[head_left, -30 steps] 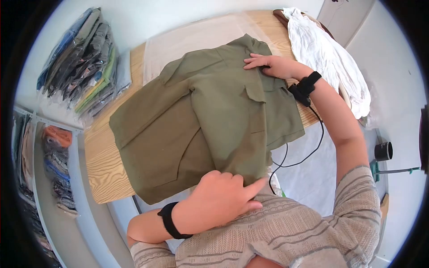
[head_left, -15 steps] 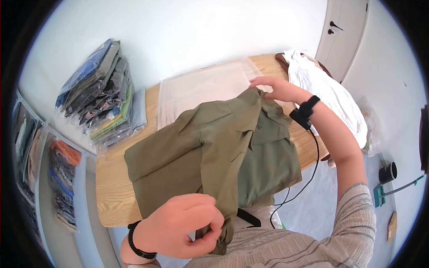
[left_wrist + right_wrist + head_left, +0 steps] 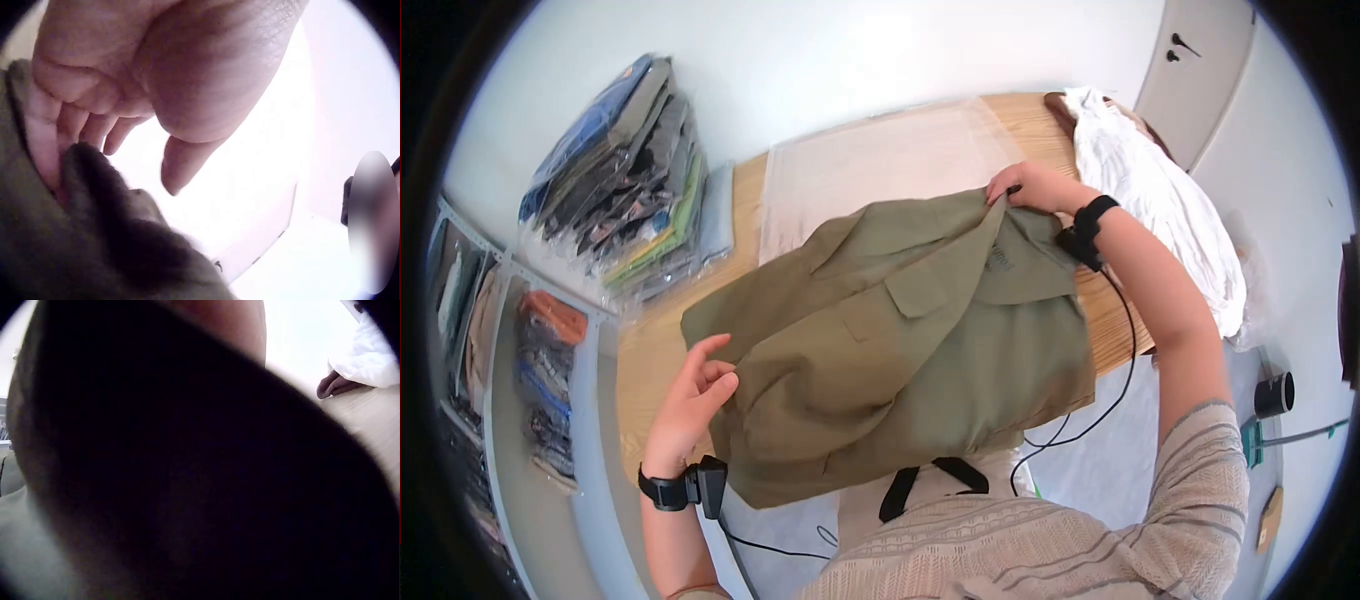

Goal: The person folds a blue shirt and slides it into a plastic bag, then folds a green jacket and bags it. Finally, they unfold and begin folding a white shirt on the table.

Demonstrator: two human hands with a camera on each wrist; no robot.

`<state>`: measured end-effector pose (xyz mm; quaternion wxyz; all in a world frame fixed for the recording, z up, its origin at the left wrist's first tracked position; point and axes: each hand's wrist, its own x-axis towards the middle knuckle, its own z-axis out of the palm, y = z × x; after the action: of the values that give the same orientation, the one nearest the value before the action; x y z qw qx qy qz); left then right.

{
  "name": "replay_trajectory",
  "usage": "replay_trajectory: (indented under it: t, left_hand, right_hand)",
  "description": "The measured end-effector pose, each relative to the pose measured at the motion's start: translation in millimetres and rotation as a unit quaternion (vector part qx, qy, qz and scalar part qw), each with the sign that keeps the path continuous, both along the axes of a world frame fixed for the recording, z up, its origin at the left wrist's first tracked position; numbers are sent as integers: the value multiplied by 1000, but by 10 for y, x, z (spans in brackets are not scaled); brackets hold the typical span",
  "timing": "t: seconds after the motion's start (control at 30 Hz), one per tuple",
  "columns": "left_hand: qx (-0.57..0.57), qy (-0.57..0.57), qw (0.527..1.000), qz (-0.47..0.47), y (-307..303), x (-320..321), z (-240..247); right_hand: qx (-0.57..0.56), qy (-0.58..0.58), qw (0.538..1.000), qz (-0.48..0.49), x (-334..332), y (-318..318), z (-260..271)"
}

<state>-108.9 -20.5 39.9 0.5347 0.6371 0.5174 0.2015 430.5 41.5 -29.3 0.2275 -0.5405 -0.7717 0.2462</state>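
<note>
An olive-green shirt (image 3: pixel 990 350) with flap pockets lies across the table, its front panel folded over at a slant and dark print showing inside near the neck. At the top of that panel my right hand (image 3: pixel 1040 188) pinches the cloth by the neck edge. My left hand (image 3: pixel 688 405) is at the shirt's left side, fingers extended and thumb held apart. In the left wrist view, the fingers (image 3: pixel 42 134) reach in among folds of the cloth (image 3: pixel 31 231). Dark cloth fills most of the right wrist view and hides the right fingertips.
Clear plastic sheets (image 3: pixel 880 160) lie at the back of the wooden table (image 3: pixel 645 390). Bagged folded clothes (image 3: pixel 625 170) are stacked at back left, and a white garment (image 3: pixel 1145 200) lies at right. Shelves (image 3: pixel 600 400) stand on the left. A black cable (image 3: pixel 1128 310) hangs from the right wrist.
My left hand let go of the bunched cloth near my body and moved out to the left. The front panel now spreads leftward. My right hand has stayed near the neck and now pinches its edge.
</note>
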Motion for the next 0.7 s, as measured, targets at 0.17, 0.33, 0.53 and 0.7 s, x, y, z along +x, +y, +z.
replay_trajectory:
  t: [0.17, 0.33, 0.53, 0.7]
  left_hand:
    - [-24, 17, 999, 38, -343, -264, -331]
    - [115, 42, 992, 12, -383, -147, -316]
    - [256, -207, 937, 115, 233, -134, 103]
    - [194, 107, 972, 81, 1217, -591, -701]
  right_hand:
    - [-25, -3, 1000, -16, -10, -3, 9]
    - [-74, 37, 996, -28, -70, -22, 115]
    - [-87, -53, 991, -88, -99, 19, 130]
    - [-66, -96, 985, -124, -279, 72, 211]
